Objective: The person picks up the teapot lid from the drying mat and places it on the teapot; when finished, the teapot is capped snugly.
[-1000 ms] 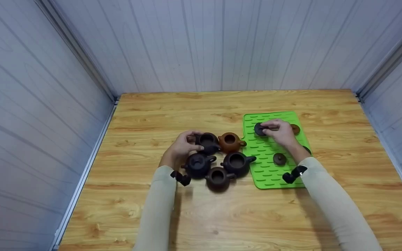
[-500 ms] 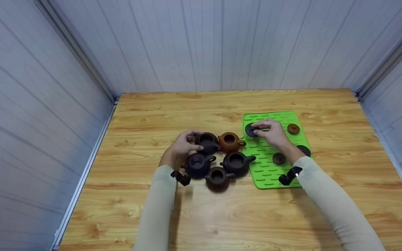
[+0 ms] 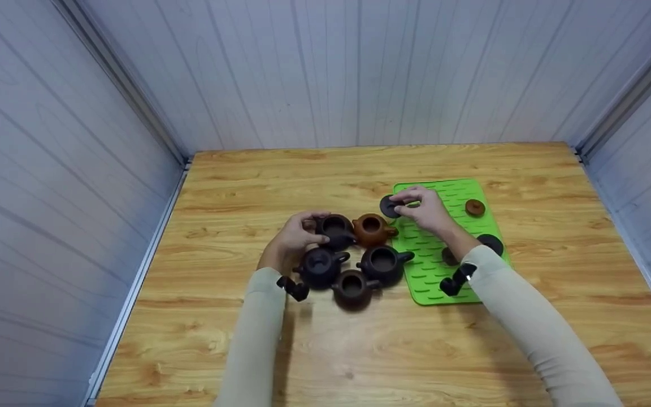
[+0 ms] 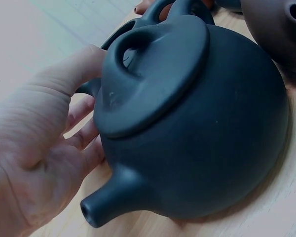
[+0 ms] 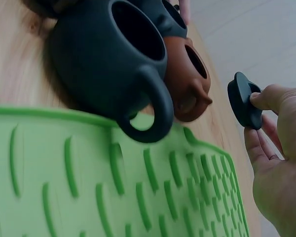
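In the head view my right hand (image 3: 426, 212) pinches a dark teapot lid (image 3: 389, 207) by its knob, above the mat's back left corner. The right wrist view shows this lid (image 5: 243, 101) tilted between thumb and fingers, apart from the pots. My left hand (image 3: 296, 234) grips the back left dark teapot (image 3: 334, 227), which has no lid on. Beside that pot is an orange-brown teapot (image 3: 371, 226), its mouth uncovered. The left wrist view shows a lidded dark teapot (image 4: 202, 123) in front of my left hand (image 4: 44, 133), hiding most of the held pot.
A lidded dark teapot (image 3: 319, 268), an uncovered dark teapot (image 3: 383, 262) and a brown teapot (image 3: 352, 286) stand close together in front. The green mat (image 3: 430, 282) at their right bears an orange-brown lid (image 3: 474, 207), a black lid (image 3: 490, 245) and a partly hidden brown lid (image 3: 448, 256).
My right hand has carried the dark lid leftward from over the mat to its left edge, uncovering the orange-brown and black lids. The left hand and the teapots have stayed put.
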Available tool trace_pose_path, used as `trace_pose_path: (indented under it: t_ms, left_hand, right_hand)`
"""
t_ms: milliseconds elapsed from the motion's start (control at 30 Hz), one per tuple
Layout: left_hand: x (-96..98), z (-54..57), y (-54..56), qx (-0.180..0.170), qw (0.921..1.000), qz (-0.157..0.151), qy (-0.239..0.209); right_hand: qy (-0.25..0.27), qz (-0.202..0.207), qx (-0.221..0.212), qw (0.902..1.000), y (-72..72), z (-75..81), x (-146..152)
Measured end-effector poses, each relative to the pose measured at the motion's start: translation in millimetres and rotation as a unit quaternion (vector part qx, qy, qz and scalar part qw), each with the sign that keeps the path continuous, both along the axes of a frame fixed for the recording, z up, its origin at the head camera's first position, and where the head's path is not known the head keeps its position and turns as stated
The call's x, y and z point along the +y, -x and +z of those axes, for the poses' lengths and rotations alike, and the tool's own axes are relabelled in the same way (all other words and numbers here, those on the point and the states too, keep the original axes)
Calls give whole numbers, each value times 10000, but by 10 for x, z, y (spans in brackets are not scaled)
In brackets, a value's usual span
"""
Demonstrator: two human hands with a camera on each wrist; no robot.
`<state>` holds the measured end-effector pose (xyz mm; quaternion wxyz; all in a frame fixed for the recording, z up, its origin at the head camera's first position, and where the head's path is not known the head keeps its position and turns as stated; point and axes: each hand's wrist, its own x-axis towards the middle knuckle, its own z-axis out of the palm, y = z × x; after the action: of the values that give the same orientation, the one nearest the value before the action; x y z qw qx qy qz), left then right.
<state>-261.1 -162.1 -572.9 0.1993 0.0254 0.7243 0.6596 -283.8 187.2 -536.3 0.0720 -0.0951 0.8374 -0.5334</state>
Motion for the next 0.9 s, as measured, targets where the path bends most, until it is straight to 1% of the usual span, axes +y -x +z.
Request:
trace_pose_path:
  t_ms: [100, 267, 367, 500, 600, 667, 767, 900]
  left_hand:
    - [12, -2, 4, 45, 10000, 20, 11]
    - [20, 0, -3, -21, 9999, 10, -102]
    - [8, 15, -9, 81, 9998, -65, 155]
    - [-4, 30, -1, 332, 9976, -192, 568]
    - [-2, 22, 9, 410, 9975, -228, 533]
    - [-2, 14, 11, 338, 9983, -194, 427]
    - [-1, 11, 8, 268, 9987, -173, 396]
    - [-2, 17, 7, 300, 9983, -187, 459]
  right_hand:
    - [28, 57, 50, 10000, 13, 2, -88]
    - [114, 168, 78, 9998, -12, 19, -230]
    - [137, 249, 154, 9995, -16, 16, -313]
    - [201, 324, 240, 9990, -10, 20, -417]
    - [278, 375, 214, 9987, -15, 23, -501]
    - [290, 419, 215, 9985, -21, 20, -558]
    - [296, 487, 275, 9980, -30, 25, -641]
    - [303, 593, 356, 9971, -45, 44, -748]
